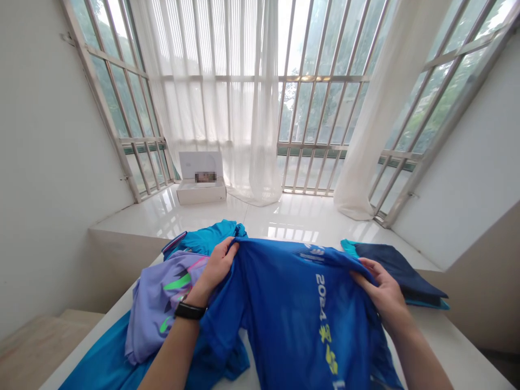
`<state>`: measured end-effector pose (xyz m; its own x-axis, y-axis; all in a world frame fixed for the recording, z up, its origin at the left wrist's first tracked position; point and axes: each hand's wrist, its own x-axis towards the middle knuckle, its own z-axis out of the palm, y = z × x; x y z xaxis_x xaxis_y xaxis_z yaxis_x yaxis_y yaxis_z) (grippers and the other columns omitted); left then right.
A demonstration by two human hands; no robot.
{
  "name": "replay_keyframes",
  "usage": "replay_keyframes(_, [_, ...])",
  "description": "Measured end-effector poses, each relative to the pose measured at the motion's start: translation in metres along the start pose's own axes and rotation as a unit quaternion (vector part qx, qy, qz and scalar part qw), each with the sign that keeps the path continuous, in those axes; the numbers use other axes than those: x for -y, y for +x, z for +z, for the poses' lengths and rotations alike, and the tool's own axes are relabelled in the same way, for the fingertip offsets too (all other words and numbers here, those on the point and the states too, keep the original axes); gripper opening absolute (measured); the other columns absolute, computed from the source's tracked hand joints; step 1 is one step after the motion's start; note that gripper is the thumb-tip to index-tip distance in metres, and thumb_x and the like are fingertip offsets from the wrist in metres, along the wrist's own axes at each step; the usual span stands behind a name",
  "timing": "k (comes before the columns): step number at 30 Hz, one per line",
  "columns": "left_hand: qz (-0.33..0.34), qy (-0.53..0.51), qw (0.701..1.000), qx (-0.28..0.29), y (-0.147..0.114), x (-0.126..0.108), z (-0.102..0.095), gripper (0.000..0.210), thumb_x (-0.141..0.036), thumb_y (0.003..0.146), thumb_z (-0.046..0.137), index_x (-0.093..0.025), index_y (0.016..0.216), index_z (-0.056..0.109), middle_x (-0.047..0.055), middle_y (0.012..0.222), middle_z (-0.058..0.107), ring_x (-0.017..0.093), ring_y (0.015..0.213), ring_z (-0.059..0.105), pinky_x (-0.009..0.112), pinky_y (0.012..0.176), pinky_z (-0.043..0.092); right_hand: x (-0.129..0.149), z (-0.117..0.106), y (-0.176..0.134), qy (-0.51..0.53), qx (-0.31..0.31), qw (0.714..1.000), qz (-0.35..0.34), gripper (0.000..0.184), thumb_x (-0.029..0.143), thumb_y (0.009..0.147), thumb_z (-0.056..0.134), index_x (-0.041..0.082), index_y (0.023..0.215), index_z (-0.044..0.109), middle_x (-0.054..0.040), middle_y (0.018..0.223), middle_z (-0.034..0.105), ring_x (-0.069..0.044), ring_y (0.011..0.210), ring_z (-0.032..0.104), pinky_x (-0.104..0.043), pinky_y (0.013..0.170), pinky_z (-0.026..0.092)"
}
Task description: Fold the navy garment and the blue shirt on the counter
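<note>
A royal-blue T-shirt [284,303] with white and yellow lettering hangs between my two hands, its upper edge stretched across. My left hand [219,262], with a black band on the wrist, pinches the shirt at its left upper edge. On the other side my right hand [379,284] grips the right upper edge, thumb in front. The shirt's lower part runs out of view at the bottom. Beside my left forearm lies a crumpled lavender garment [150,303] with green and pink marks, with bright blue clothing [105,357] under it and a turquoise garment [211,235] behind.
Folded navy and turquoise clothes [400,271] lie at the right on the white surface [442,336]. An open white box [202,194] stands on the glossy sill [260,216] at the back. White curtains [252,108] hang before barred windows; walls close in both sides.
</note>
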<state>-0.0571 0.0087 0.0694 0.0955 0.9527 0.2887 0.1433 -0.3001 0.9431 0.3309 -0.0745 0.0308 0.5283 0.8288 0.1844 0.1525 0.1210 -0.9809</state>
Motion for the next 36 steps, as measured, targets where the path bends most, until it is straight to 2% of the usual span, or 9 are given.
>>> replay_keyframes(4, [0.109,0.207,0.963,-0.133,0.005,0.028,0.016,0.028,-0.013,0.089,0.046,-0.018,0.114,0.058,0.011,0.120,0.061,0.026,0.114,0.058,0.045,0.103,0.046,-0.012,0.018,0.010,-0.264,-0.148,0.933,-0.194,0.067,0.049,0.076,0.061,0.012,0.131,0.052,-0.0197,0.128,0.058,-0.037,0.119,0.055,-0.056,0.105,0.040])
replay_keyframes(7, [0.180,0.275,0.943,-0.045,-0.012,0.030,0.039,0.027,-0.014,0.094,0.042,-0.018,0.115,0.058,0.012,0.123,0.060,0.025,0.123,0.054,0.044,0.109,0.043,-0.018,0.022,0.005,-0.345,-0.059,0.903,-0.249,0.053,0.048,0.082,0.049,0.013,0.120,0.060,-0.0199,0.125,0.062,-0.036,0.121,0.055,-0.053,0.106,0.041])
replay_keyframes(11, [0.128,0.360,0.911,0.154,-0.046,0.019,0.078,0.030,-0.030,0.100,0.042,-0.018,0.122,0.059,0.011,0.116,0.066,0.025,0.108,0.063,0.039,0.096,0.052,-0.022,0.022,-0.001,-0.395,0.161,0.891,-0.157,0.036,0.047,0.088,0.045,0.021,0.102,0.066,-0.0086,0.094,0.072,-0.024,0.081,0.068,-0.038,0.079,0.053])
replay_keyframes(15, [0.077,0.472,0.846,0.234,-0.068,0.021,0.100,0.058,-0.057,0.098,0.041,-0.013,0.131,0.058,0.022,0.130,0.060,0.039,0.122,0.055,0.052,0.099,0.047,-0.025,0.019,-0.005,-0.440,0.255,0.856,-0.091,0.035,0.047,0.087,0.049,0.024,0.105,0.067,-0.0047,0.088,0.074,-0.024,0.075,0.068,-0.035,0.069,0.051])
replay_keyframes(21, [0.043,0.515,0.817,0.256,-0.054,0.048,0.098,0.082,-0.067,0.095,0.035,-0.010,0.154,0.034,0.028,0.158,0.028,0.044,0.147,0.023,0.062,0.115,0.023,-0.024,0.026,-0.012,-0.442,0.293,0.843,-0.092,0.053,0.050,0.088,0.048,0.017,0.127,0.062,-0.0125,0.119,0.070,-0.026,0.097,0.069,-0.037,0.086,0.054])
replay_keyframes(26, [0.059,0.552,0.805,0.210,-0.035,0.057,0.088,0.077,-0.061,0.097,0.041,-0.008,0.153,0.036,0.027,0.158,0.030,0.039,0.148,0.023,0.055,0.118,0.022,-0.034,0.036,-0.018,-0.491,0.304,0.809,-0.113,0.067,0.058,0.087,0.053,0.017,0.140,0.056,-0.0154,0.152,0.048,-0.032,0.141,0.043,-0.045,0.118,0.033])
replay_keyframes(30, [0.115,0.556,0.805,0.172,-0.045,0.036,0.091,0.062,-0.054,0.097,0.050,-0.013,0.144,0.049,0.022,0.148,0.047,0.039,0.138,0.041,0.055,0.112,0.034,-0.047,0.036,-0.014,-0.544,0.278,0.783,-0.118,0.068,0.058,0.089,0.051,0.016,0.142,0.054,-0.0178,0.154,0.044,-0.035,0.144,0.036,-0.049,0.119,0.030])
replay_keyframes(33, [0.091,0.544,0.807,0.210,-0.059,0.012,0.097,0.041,-0.045,0.098,0.050,-0.013,0.119,0.064,0.017,0.114,0.066,0.034,0.107,0.062,0.047,0.091,0.051,-0.049,0.034,-0.011,-0.565,0.238,0.778,-0.138,0.067,0.052,0.088,0.056,0.013,0.142,0.053,-0.0200,0.155,0.041,-0.037,0.145,0.033,-0.050,0.118,0.031])
replay_keyframes(36, [0.049,0.546,0.795,0.258,-0.072,-0.005,0.097,0.038,-0.045,0.096,0.053,-0.012,0.109,0.067,0.017,0.106,0.067,0.035,0.100,0.064,0.046,0.083,0.054,-0.039,0.034,-0.013,-0.540,0.231,0.793,-0.165,0.056,0.044,0.088,0.056,0.015,0.136,0.057,-0.0174,0.145,0.051,-0.032,0.137,0.046,-0.043,0.114,0.038])
